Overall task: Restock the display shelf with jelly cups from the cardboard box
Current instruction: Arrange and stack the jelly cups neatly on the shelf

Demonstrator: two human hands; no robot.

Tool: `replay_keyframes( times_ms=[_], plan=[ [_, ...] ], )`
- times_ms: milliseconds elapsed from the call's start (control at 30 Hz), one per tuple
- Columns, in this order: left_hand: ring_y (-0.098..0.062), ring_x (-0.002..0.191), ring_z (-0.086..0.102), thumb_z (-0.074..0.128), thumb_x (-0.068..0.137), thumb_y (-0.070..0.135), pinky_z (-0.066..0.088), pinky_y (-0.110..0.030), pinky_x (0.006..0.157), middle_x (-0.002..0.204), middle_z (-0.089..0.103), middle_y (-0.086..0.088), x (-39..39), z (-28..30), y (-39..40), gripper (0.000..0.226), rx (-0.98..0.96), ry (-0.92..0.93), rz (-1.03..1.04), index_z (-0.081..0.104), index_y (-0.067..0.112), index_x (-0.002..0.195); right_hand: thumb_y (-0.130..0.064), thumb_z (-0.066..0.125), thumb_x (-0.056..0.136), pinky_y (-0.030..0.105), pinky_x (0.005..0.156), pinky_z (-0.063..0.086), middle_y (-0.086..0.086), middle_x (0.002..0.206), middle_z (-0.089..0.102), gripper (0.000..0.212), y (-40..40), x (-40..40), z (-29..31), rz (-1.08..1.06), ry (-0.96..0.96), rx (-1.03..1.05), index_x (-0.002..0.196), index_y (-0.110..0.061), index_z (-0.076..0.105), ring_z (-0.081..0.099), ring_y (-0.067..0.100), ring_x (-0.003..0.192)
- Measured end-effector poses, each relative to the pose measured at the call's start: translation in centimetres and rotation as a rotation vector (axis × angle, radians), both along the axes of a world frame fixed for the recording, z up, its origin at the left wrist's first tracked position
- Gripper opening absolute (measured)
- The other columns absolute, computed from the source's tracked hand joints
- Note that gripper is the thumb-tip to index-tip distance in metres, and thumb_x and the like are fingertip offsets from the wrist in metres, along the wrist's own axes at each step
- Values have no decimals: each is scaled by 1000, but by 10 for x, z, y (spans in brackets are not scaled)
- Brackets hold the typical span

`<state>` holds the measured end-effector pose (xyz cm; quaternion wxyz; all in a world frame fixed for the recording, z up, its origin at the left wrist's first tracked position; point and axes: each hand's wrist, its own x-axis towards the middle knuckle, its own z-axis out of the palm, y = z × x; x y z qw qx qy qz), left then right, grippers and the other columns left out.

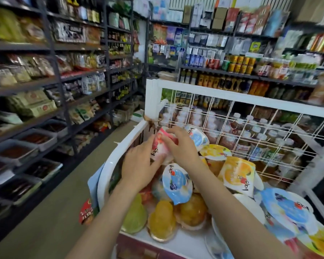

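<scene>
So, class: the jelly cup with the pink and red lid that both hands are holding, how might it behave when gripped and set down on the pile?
The pink-lidded jelly cup probably feels firm: left hand and right hand leave no visible dent. Its film lid curls at the edge, so it may puncture. Set on the rounded heaped cups, it could tip or slide.

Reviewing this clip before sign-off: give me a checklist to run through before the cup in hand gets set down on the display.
1. Red-lidded jelly cup held by both hands: ok, left hand and right hand grip it.
2. Free spot by the white shelf rim: cannot tell, hands hide it.
3. Neighbouring blue-lidded cup stable: not ok, tilted on the pile.
4. Orange-lidded cup stable: not ok, leaning.
5. Cardboard box within reach: cannot tell, not clearly seen.
</scene>
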<state>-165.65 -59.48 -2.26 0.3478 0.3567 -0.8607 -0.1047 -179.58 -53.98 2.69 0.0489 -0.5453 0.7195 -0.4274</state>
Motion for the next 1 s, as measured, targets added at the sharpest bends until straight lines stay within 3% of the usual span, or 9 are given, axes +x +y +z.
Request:
replay_keyframes(
  times_ms=[100, 233, 300, 400, 633, 700, 800, 900, 1000],
  plan=[
    [-24, 120, 59, 47, 97, 57, 43, -38, 94, 138, 60, -2, 3, -1, -3, 69, -3, -32, 11, 31, 22, 154, -28, 56, 100, 32, 90, 43, 7, 112, 63, 31, 6, 5, -3, 44, 147, -4, 125, -11, 62, 57, 22, 104],
    [-26, 118, 60, 44, 99, 55, 44, -39, 92, 135, 61, -4, 5, 2, -1, 65, 10, -31, 1, 32, 21, 153, -29, 58, 98, 40, 90, 47, 3, 109, 64, 32, 6, 10, -3, 50, 138, 14, 128, -15, 60, 58, 22, 101],
    [-24, 122, 57, 38, 99, 58, 44, -40, 98, 139, 58, -3, 8, -1, -3, 64, 25, 12, -44, 34, 22, 152, -33, 59, 98, 35, 94, 47, 1, 118, 61, 37, 12, 10, 2, 49, 117, 36, 132, -18, 56, 56, 16, 106],
    [-23, 132, 46, 36, 97, 58, 38, -41, 110, 146, 50, -4, 11, 2, 0, 66, 20, 126, -117, 38, 18, 149, -38, 57, 98, 4, 89, 35, -7, 132, 53, 43, 41, 9, 18, 10, 117, 5, 138, -22, 50, 47, 2, 112],
    [-20, 119, 48, 48, 93, 46, 33, -32, 102, 127, 57, -2, -56, 42, 74, 50, -52, 265, -507, 55, 15, 131, -33, 57, 99, 8, 88, 34, -11, 123, 56, 30, 165, -54, 32, -329, 98, -93, 127, -22, 59, 46, -3, 112],
    [-22, 118, 50, 51, 91, 46, 39, -38, 101, 126, 58, -2, -89, 44, 102, 50, -59, 178, -644, 56, 16, 131, -34, 57, 99, 17, 91, 37, -17, 114, 58, 25, 207, -82, 24, -474, 18, -110, 122, -25, 62, 52, 2, 114],
    [-23, 120, 52, 45, 84, 60, 35, -36, 100, 128, 59, -1, -140, 43, 142, 63, -125, -57, -803, 57, 20, 131, -36, 59, 97, 31, 92, 49, -15, 107, 63, 11, 259, -121, 4, -618, -138, -120, 107, -33, 62, 60, 6, 105],
    [-20, 130, 44, 38, 84, 75, 30, -36, 107, 140, 51, 3, -183, 48, 169, 77, -177, -344, -882, 47, 26, 143, -35, 60, 97, 32, 94, 49, -7, 112, 63, 19, 290, -156, -21, -664, -253, -88, 112, -25, 62, 60, 9, 106],
    [-20, 139, 32, 42, 85, 79, 24, -43, 115, 151, 37, 4, -216, 53, 180, 81, -245, -609, -807, 30, 33, 151, -36, 63, 95, 25, 92, 44, -3, 118, 61, 33, 302, -191, -37, -664, -315, -55, 121, -16, 60, 58, 12, 112]
  ],
)
